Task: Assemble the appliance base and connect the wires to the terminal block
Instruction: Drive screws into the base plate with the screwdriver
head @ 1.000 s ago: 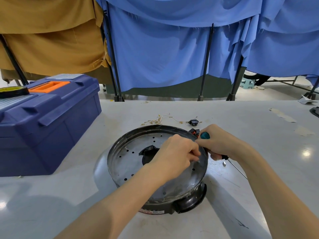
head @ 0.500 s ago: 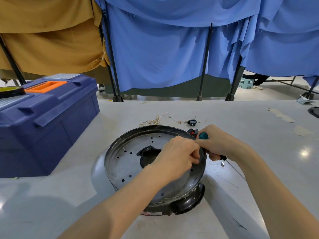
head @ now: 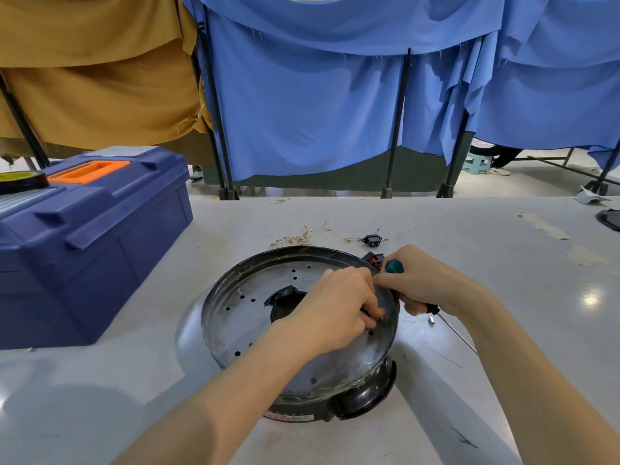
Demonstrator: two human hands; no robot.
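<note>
The round metal appliance base [head: 255,317] lies on the grey table, its perforated plate up and a dark central hole showing. My left hand [head: 339,307] rests on the plate's right side with fingers curled down, pinching something too small to make out. My right hand [head: 422,280] sits at the base's right rim and grips a teal-handled screwdriver [head: 394,266], whose thin shaft [head: 456,332] runs out to the lower right over the table. A black and red terminal block [head: 373,258] peeks out just behind the rim beside my right hand.
A blue toolbox [head: 90,236] with an orange handle stands at the left. Thin loose wires [head: 303,234] and a small black socket part [head: 371,240] lie behind the base. A small screw [head: 431,319] lies on the table under my right hand. Blue and tan cloths hang behind.
My left hand's fingers have shifted slightly down the plate's right side. My right hand and the screwdriver have barely moved.
</note>
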